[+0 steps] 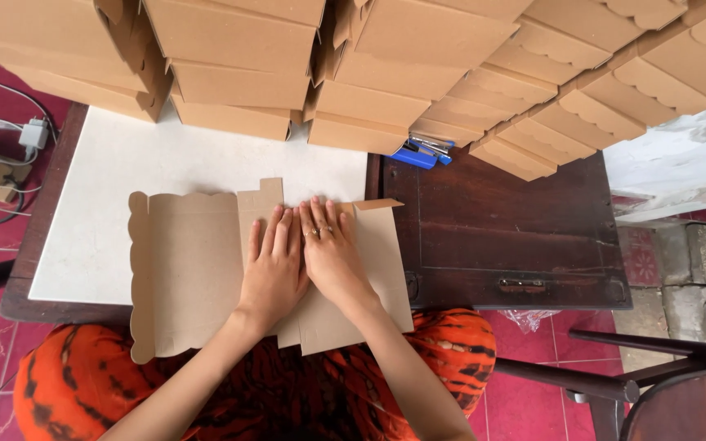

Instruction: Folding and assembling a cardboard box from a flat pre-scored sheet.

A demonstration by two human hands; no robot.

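Flat on the pale counter (108,245), scalloped edge at far left: a cardboard box blank (185,269), overhanging the lap. Left hand (275,265) open, palm down, pressing a centre panel. Right hand (332,257) just beside, also open and flat, ringed fingers spread. Seemingly creasing a fold; next likely needs side flaps raised. Behind, stacked boxes (369,106); farther right, blue stapler (420,152).

Both hands press flat on an unfolded cardboard box blank (185,273) lying at the bench's (108,188) near edge, partly overhanging it. The left hand (274,273) and the right hand (332,257) lie side by side, touching, fingers (275,229) stretched toward the far edge. Folded boxes (369,73) are stacked along the far edge, with a blue stapler (420,152) just beside them.
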